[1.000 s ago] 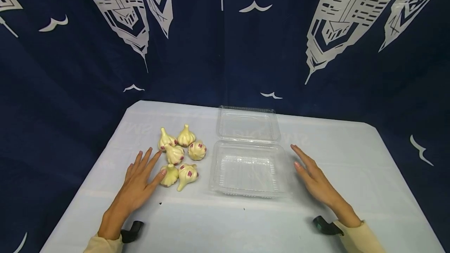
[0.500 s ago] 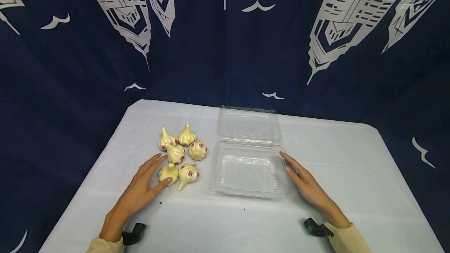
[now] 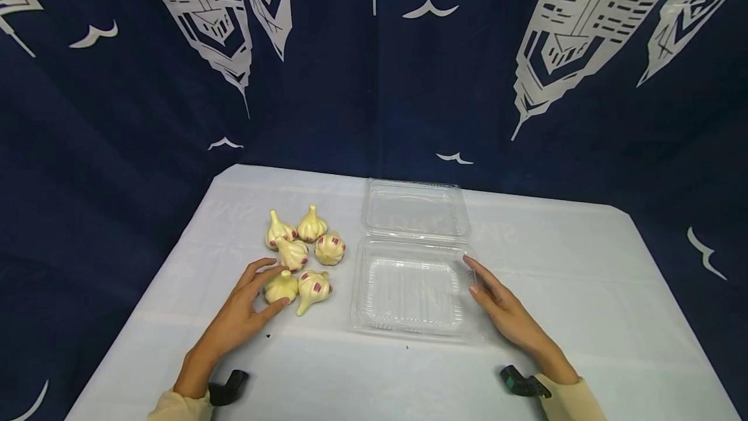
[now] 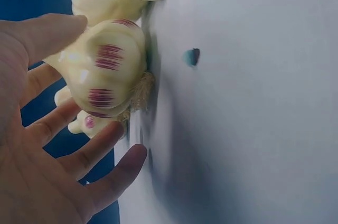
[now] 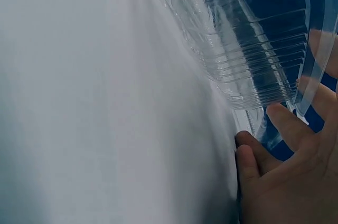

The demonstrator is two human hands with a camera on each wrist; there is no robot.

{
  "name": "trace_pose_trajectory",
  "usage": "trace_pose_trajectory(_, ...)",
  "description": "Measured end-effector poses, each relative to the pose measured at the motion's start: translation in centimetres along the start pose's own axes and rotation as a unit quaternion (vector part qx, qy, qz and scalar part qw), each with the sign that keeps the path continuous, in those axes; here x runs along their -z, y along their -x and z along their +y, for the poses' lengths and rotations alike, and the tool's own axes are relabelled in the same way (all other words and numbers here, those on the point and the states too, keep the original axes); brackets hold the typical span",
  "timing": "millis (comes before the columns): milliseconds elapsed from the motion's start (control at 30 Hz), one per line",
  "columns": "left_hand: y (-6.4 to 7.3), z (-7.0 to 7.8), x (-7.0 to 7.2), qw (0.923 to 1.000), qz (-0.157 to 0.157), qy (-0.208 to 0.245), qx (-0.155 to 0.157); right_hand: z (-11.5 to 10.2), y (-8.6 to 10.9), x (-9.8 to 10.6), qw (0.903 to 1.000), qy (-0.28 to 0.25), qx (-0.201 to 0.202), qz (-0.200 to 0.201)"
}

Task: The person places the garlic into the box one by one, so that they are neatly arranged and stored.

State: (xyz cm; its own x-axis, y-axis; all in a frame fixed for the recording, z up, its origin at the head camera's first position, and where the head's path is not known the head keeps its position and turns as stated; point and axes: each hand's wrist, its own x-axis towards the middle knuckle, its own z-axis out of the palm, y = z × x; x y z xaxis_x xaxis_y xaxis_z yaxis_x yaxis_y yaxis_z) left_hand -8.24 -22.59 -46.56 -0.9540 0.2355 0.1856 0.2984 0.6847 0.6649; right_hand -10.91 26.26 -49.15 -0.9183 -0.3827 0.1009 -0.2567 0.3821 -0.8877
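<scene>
Head view showed the left hand (image 3: 241, 314), grip slack, spread partly around a glossy pale-yellow garlic bulb (image 3: 281, 288) left of the clear rectangular plastic box (image 3: 409, 291), and the right hand (image 3: 514, 318), unclenched, at that box's right edge, where an uneven push might have skewed it.

A navy cloth (image 3: 327, 96) fills the upper half of the frame and runs down both sides, printed with pale upside-down towers (image 3: 210, 12) at the upper left, top centre and upper right, and with small white birds (image 3: 430, 9) scattered among and below them. Across the lower half spreads a white desk (image 3: 561, 245), its far corners blunted, its side edges slanting outward toward the bottom. The light is diffuse, the desk faintly bluish along the bottom.
</scene>
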Motion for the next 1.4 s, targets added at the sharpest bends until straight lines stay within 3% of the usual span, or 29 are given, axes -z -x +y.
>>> trace_pose_trajectory(233, 0.0, 0.0, -0.2, 0.9997, -0.004, -0.022, 0.004, 0.4, -0.1, -0.4, 0.9989, -0.041, 0.022, 0.002)
trace_pose_trajectory(567, -0.2, 0.1, -0.3, 0.9997, -0.012, -0.019, -0.009, 0.4, 0.3, -0.5, 0.9989, -0.044, 0.004, 0.018)
trace_pose_trajectory(900, -0.7, 2.1, 1.5, 0.9989, 0.007, -0.045, -0.013, 0.5, 0.2, -0.6, 0.9992, -0.022, -0.027, 0.022)
trace_pose_trajectory(1267, -2.3, 3.4, 1.7, 0.9938, 0.047, -0.042, -0.092, 0.5, 0.2, -0.6, 0.9990, -0.030, -0.028, 0.018)
trace_pose_trajectory(1400, -3.2, 4.1, 1.6, 0.9931, 0.042, -0.037, -0.103, 0.4, 0.3, -0.5, 0.9992, -0.028, -0.024, 0.015)
